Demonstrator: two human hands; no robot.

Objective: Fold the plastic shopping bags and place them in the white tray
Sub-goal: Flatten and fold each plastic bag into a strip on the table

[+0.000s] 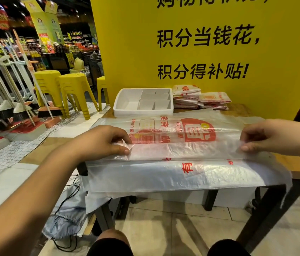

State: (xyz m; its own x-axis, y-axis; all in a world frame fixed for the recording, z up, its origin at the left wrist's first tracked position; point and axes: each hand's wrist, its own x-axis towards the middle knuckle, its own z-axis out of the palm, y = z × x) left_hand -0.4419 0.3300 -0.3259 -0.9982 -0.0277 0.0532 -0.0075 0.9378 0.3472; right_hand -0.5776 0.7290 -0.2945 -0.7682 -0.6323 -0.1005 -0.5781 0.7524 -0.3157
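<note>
- Head view: a translucent white plastic shopping bag with red print (182, 172) lies spread across the wooden tabletop (298, 165), its near part hanging over the near edge.
- The left hand (101, 143) pinches a folded strip of this bag between thumb and curled fingers, close to the left edge.
- The right hand (267, 139) pinches the same strip toward the right edge, holding it slightly raised off the rest of the bag.
- Beyond the bag, a white plastic tray with divided compartments (143, 112) sits at the far left corner.
- Just right of the tray, a stack of folded red-printed plastic bags (200, 98) rests along the far edge, in front of a yellow printed board (127, 52).
- Stacked yellow plastic stools (71, 85) stand on the floor, far left.
</note>
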